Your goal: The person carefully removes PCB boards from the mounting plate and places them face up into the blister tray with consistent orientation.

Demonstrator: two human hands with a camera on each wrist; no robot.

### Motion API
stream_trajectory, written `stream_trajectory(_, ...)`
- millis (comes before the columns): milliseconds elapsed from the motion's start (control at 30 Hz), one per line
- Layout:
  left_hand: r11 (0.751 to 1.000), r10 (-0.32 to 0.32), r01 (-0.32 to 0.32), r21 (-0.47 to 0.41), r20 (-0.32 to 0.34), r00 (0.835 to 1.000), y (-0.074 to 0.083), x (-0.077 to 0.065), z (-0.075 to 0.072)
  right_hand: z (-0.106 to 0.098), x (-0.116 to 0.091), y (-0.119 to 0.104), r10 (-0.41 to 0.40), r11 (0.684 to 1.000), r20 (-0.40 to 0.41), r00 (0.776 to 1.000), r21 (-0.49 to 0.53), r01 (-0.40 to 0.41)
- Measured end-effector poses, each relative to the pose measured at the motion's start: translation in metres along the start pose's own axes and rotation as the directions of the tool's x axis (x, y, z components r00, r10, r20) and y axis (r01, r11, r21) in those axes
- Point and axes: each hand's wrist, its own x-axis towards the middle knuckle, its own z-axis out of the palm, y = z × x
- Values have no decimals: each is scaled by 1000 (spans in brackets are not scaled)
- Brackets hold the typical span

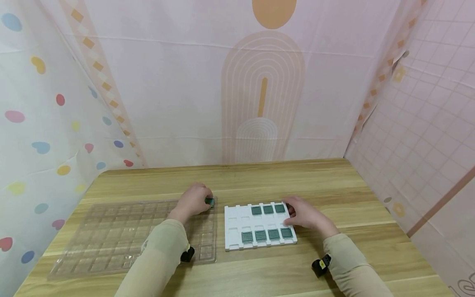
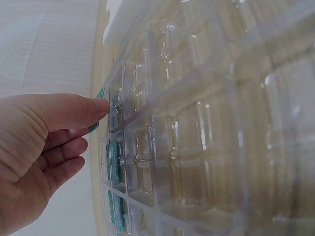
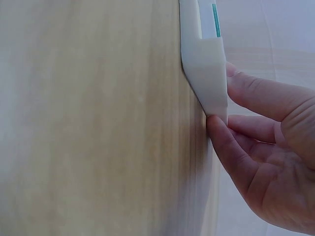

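My left hand (image 1: 193, 201) pinches a small green circuit board (image 1: 210, 202) at the far right corner of the clear plastic tray (image 1: 89, 235). In the left wrist view the thumb lies over this board (image 2: 93, 129), hiding most of it, close over a compartment. Two more green boards (image 2: 114, 162) stay in neighbouring compartments there. With my right hand (image 1: 305, 212) I grip the right edge of a white foam tray (image 1: 259, 222), thumb and fingers on either side of it in the right wrist view. Three boards (image 1: 268, 209) sit in its far row, several in its near row (image 1: 260, 236).
Both trays lie side by side on a wooden table (image 1: 282, 272), a narrow gap between them. Patterned cloth (image 1: 178, 103) hangs behind the table and along both sides. A black wrist camera (image 1: 321, 265) is strapped at the right sleeve, another (image 1: 187, 254) at the left.
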Motion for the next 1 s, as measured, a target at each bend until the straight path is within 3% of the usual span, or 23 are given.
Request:
stream_trajectory(633,999,-32,32,-30,27,999,-3,-3,3,0,0,0,-12,1000,0,1000,-1,12)
stream_trajectory(1000,996,-32,31,-86,-10,999,-2,-9,-3,-1,-1,-1,2,1000,0,1000,1,-2)
